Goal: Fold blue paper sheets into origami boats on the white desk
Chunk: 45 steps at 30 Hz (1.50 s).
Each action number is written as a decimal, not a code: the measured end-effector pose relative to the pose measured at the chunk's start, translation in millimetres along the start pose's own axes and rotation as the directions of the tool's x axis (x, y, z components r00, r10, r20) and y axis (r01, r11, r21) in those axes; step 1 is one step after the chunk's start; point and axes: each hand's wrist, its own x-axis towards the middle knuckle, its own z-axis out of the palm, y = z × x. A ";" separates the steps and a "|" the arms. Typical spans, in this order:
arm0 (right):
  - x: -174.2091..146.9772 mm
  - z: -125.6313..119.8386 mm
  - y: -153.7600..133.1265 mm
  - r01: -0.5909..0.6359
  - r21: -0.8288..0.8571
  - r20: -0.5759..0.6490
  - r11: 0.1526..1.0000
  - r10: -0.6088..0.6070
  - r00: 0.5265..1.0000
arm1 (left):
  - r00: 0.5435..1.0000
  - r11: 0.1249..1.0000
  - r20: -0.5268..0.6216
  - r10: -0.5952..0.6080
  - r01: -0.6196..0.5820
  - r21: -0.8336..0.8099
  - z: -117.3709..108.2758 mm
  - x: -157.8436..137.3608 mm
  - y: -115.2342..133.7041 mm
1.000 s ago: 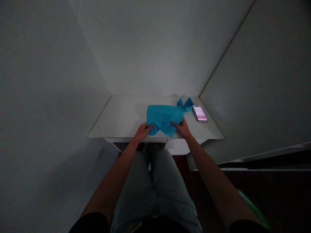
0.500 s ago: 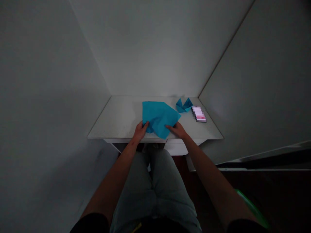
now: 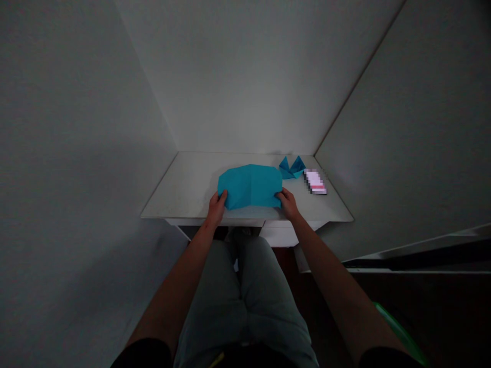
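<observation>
A blue sheet of paper point(image 3: 251, 186) is held out between my two hands, with a crease running down its middle. My left hand point(image 3: 217, 207) pinches its left edge, thumb on top. At the right edge, my right hand point(image 3: 287, 203) grips the paper the same way. The fingers under the sheet are hidden. Beyond my right hand, a folded blue paper shape point(image 3: 292, 169) with two upright points stands on the white desk point(image 3: 184, 191).
To the right of the folded shape lies a phone point(image 3: 315, 182) with a lit, blurred screen. Walls close in the desk at the back and both sides. A drawer point(image 3: 278, 235) sits under its front edge. Something green and curved point(image 3: 399, 329) shows at lower right.
The sheet was slanted and rumpled, one corner pointing right; now it is spread wide and level. My hands have moved apart, my right hand outward to the sheet's right edge.
</observation>
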 end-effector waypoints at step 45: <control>-14.1 13.4 -16.1 0.076 -0.315 0.080 0.946 -0.054 0.995 | 0.969 0.166 0.228 0.090 -0.241 0.956 -54.2 15.4 30.8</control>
